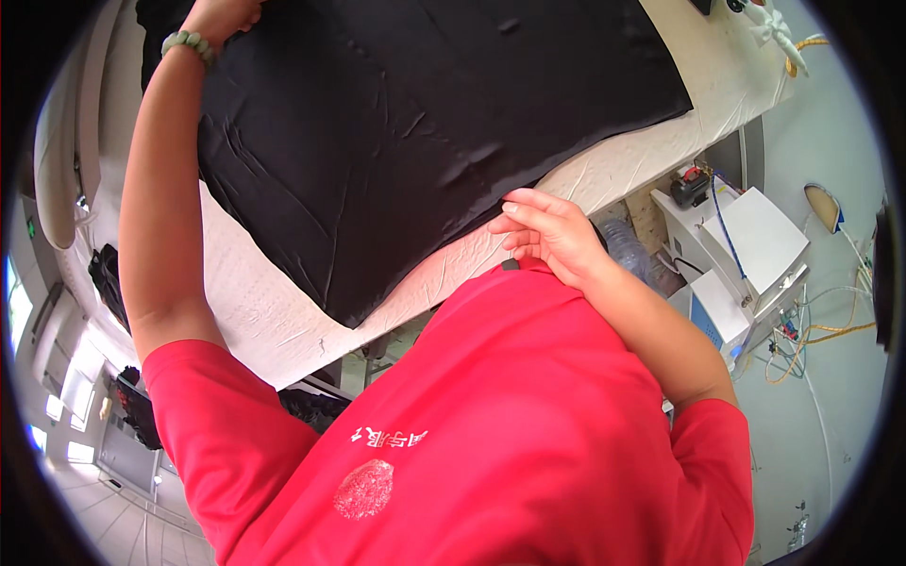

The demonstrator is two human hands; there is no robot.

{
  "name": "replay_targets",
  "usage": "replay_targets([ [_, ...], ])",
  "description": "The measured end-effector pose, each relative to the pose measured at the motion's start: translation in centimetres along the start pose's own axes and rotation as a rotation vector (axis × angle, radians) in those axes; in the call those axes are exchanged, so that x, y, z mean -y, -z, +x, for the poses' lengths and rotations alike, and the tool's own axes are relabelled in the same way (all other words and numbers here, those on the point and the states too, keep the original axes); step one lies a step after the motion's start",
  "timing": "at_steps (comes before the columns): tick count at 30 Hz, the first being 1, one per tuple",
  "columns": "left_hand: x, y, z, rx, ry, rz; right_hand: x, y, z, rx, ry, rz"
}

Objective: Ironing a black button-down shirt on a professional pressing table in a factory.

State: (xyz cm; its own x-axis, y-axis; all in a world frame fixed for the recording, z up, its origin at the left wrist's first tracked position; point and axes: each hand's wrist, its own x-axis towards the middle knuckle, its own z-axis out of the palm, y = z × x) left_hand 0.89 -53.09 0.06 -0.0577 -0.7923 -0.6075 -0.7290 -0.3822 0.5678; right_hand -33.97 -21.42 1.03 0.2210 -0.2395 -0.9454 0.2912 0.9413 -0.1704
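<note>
Right hand (555,234), fingers apart, by near edge of table (260,288). Left hand (225,13) curled at table's far left; can't tell if I pinch. Black cloth (425,132) lies wrinkled on table; one-sided tug could bunch it.

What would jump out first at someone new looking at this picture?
Probably the bright red shirt filling the lower middle, then the big, wrinkled black cloth spread over the pale tabletop above it. The left hand, below a green beaded bracelet, reaches the top edge; the right hand is by the cloth's near edge.
</note>
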Motion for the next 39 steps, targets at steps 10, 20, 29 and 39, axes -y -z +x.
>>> replay_targets([
  [10, 0.4, 1.0, 0.4, 0.183, -0.06, 0.009, -0.7, -1.5, 2.3, -0.12, 0.086, -0.194],
  [20, 0.9, 0.0, -0.2, -0.034, -0.256, 0.647, -0.2, -0.7, 2.1, -0.112, 0.102, -0.397],
  [29, 3.0, -7.6, -4.9, -0.863, -0.508, 0.367, 0.2, -0.6, 2.4, -0.194, 0.079, -0.621],
  [39, 6.5, -24.7, -25.1, -0.595, -0.582, -0.152, 0.6, 0.9, -1.4, -0.215, 0.471, -1.053],
])
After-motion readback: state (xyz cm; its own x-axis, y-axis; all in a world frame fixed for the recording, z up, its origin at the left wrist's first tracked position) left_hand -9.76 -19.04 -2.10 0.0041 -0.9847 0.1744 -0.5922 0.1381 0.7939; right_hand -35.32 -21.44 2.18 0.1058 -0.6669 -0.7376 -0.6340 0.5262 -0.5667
